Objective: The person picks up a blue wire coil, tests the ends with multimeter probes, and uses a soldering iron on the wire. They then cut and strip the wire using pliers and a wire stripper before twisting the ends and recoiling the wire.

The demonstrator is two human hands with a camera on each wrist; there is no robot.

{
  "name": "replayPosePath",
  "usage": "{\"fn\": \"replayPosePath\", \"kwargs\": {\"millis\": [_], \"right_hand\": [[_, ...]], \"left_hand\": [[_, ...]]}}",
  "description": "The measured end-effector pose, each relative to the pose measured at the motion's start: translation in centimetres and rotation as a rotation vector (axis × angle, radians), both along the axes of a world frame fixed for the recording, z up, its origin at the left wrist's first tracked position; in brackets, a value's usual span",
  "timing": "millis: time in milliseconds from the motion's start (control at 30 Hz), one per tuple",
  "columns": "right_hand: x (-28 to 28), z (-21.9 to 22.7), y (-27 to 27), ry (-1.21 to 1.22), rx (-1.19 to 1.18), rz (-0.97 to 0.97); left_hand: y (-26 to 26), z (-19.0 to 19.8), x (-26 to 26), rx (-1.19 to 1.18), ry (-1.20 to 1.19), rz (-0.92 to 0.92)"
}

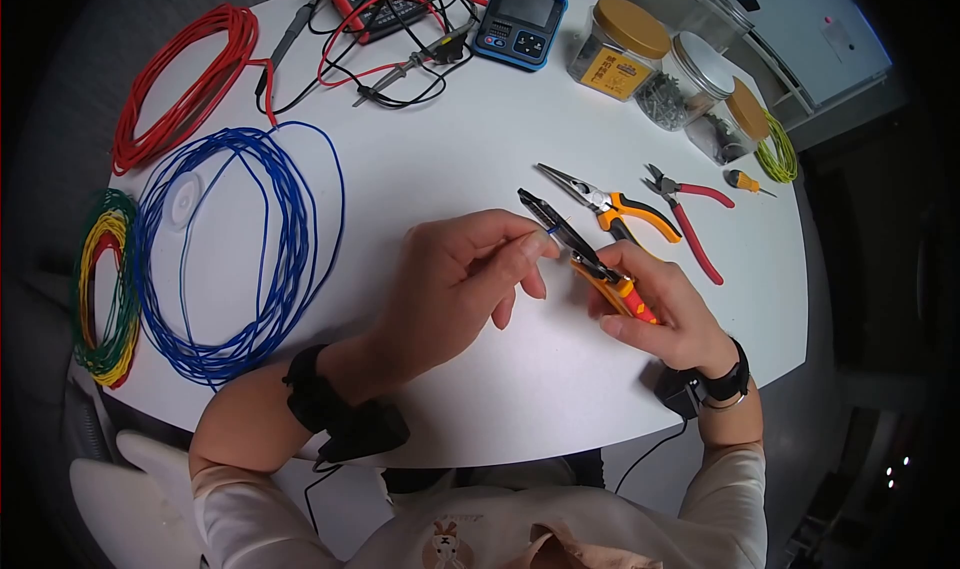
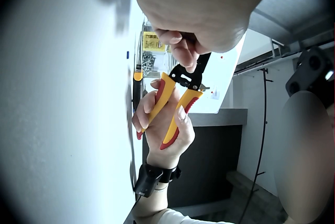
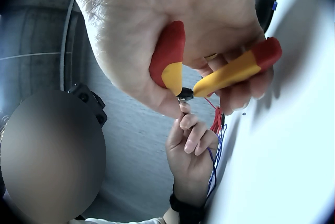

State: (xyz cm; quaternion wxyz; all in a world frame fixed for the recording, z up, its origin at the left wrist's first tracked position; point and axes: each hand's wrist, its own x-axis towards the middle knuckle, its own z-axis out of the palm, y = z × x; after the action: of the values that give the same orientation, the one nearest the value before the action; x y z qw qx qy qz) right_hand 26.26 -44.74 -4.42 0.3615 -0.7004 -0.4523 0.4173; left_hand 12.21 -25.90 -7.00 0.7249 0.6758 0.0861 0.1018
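My right hand [image 1: 665, 309] grips a wire stripper [image 1: 575, 241] with a black head and yellow-and-red handles, its head angled up and left above the table. Between thumb and fingertips, my left hand [image 1: 445, 284] pinches a thin blue wire [image 1: 553, 231], whose end lies at the stripper's head; most of the wire is hidden by the fingers. In the left wrist view, the stripper's handles [image 2: 163, 94] stand spread apart in the right hand [image 2: 175, 137]. From the right wrist, the left fingertips [image 3: 185, 122] show right by the stripper's head.
Long-nose pliers [image 1: 600, 201] and red-handled cutters [image 1: 690, 214] lie beyond the right hand. Coils of blue wire [image 1: 290, 219] and red wire [image 1: 190, 89] lie left. Jars [image 1: 625, 44], a tester [image 1: 520, 19] and a multimeter [image 1: 370, 4] stand along the back. A blue scrap [image 2: 127, 55] lies on the table.
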Motion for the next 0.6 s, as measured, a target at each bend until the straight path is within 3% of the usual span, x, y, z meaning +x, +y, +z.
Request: {"fn": "replayPosePath", "kwargs": {"millis": [133,433,533,600], "right_hand": [[-0.09,-0.46,0.02,0.014,0.092,0.003],[-0.02,-0.24,0.05,-0.015,0.092,0.022],[-0.50,-0.04,0.31,0.022,0.061,-0.057],[-0.13,0.03,0.18,-0.003,0.059,0.003]], "left_hand": [[-0.06,0.04,-0.04,0.001,0.007,0.004],[-0.11,0.25,-0.19,-0.014,0.000,0.002],[-0.11,0.19,-0.16,-0.013,-0.003,0.003],[-0.14,0.09,-0.13,-0.019,-0.008,0.006]]}}
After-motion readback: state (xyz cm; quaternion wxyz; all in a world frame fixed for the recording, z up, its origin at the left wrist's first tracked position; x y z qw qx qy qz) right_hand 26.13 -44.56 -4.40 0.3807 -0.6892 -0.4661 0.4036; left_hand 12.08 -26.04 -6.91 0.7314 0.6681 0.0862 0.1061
